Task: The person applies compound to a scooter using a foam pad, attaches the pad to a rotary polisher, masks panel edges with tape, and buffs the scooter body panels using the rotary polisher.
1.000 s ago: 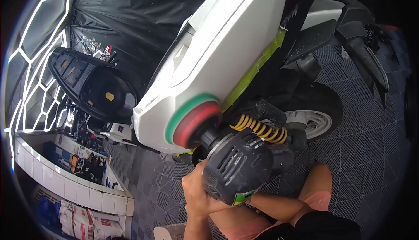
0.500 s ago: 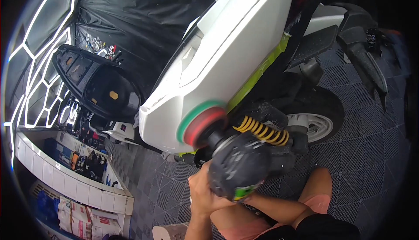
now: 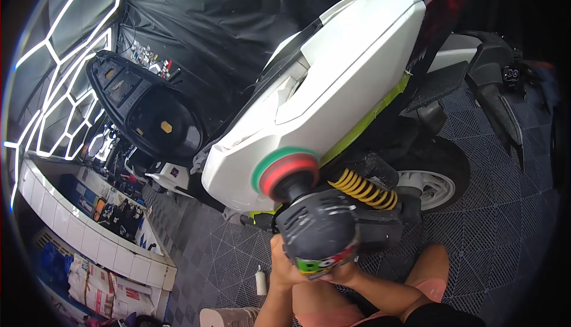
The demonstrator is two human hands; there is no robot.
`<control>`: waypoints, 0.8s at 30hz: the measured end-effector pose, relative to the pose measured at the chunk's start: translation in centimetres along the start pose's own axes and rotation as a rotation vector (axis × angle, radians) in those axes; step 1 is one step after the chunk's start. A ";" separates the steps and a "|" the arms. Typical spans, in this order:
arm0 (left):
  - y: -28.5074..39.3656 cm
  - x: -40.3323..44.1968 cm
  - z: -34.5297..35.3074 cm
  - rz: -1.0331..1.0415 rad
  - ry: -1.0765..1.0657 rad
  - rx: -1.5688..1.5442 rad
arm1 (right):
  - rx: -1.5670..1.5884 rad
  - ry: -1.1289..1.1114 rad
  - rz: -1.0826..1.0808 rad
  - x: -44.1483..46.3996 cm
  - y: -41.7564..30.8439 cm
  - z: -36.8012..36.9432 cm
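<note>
Both my hands are closed around a polisher point(image 3: 318, 226) with a dark, worn body and a colourful label at its rear. My left hand point(image 3: 286, 264) grips its left side, and my right hand point(image 3: 343, 272) wraps the right side, partly hidden behind the body. At the front, the red and green pad point(image 3: 289, 171) is blurred as it spins, lying against the lower end of a white scooter side panel point(image 3: 351, 92). Yellow-green masking tape point(image 3: 380, 104) runs along the panel's lower edge.
A yellow spring shock point(image 3: 364, 189) and rear wheel point(image 3: 434, 178) sit right of the polisher. A white bottle point(image 3: 261, 281) stands on the tiled floor near a beige stool or box point(image 3: 229, 317). Behind are a black seat unit point(image 3: 146, 110) and a white-tiled counter point(image 3: 89, 226).
The head view has shifted, so the scooter appears further right and lower. Against the panel, the spinning pad has moved slightly upward. The white bottle has come into sight.
</note>
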State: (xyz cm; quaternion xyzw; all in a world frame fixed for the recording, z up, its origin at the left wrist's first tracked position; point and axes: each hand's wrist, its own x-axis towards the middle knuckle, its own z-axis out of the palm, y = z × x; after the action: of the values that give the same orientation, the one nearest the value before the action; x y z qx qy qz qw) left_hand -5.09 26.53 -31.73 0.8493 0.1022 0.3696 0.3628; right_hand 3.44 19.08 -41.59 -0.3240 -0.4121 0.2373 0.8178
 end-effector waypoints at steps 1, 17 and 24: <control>-1.5 -1.3 -0.6 -0.007 0.009 0.015 | -0.202 -0.002 -0.133 0.4 -0.4 0.3; 9.2 9.7 5.0 0.334 -0.278 -0.054 | -0.207 0.244 -0.002 -0.5 -2.4 -6.1; 10.4 10.7 5.7 0.255 -0.287 -0.175 | -0.139 0.276 -0.070 1.4 -4.5 -7.6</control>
State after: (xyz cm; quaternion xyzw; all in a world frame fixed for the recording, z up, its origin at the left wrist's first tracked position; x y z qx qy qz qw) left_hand 5.51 20.72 -21.22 0.8646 -0.0911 0.2953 0.3962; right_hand 11.02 14.39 -40.97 -0.3946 -0.3221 0.1329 0.8502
